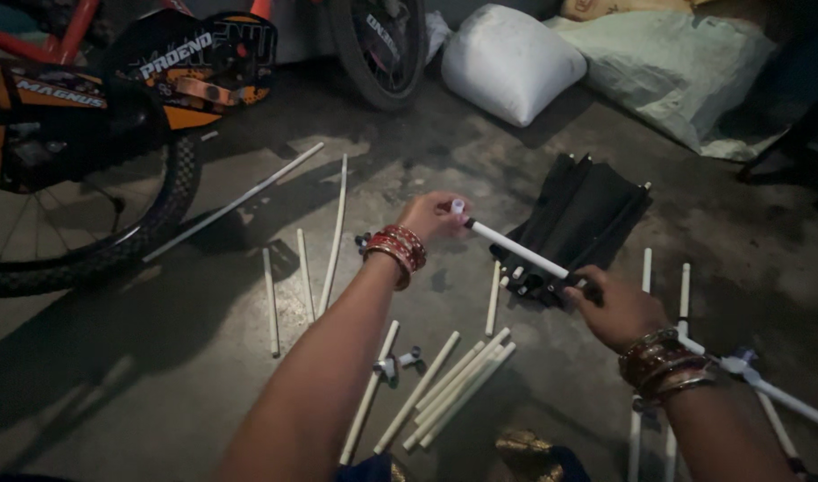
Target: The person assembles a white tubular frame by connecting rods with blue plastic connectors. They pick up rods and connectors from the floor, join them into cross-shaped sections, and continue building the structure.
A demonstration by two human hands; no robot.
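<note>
the white rod [516, 250] was held up over the floor between both hands, slanting from upper left down to lower right. the left hand [431, 217] had its fingers pinched around the upper end, right where a small pale cap or connector [458, 207] sat on the tip. the right hand [616, 308] was curled shut around the lower end, which looked dark, maybe a black fitting, though it was too dim to be sure.

as far as i could judge, the work was at an early stage. off to the right a few rods [766, 388] already looked joined through a small connector into a crossing frame. most of the rest were loose: a bundle of white rods [458, 379] lay side by side just below the hands, more singles [306, 272] were scattered to the left, and a small grey connector [400, 361] sat among them, unused.

just behind the held rod lay a black folded piece [587, 223] with ribs, close to the right hand. farther back stood a bicycle [87, 134] with a big tyre on the left, a second wheel [382, 45], and a white sack [511, 62] against the wall. nothing blocked the hands, though the loose rods crowded the concrete floor [159, 357] around them, and the light was poor.
</note>
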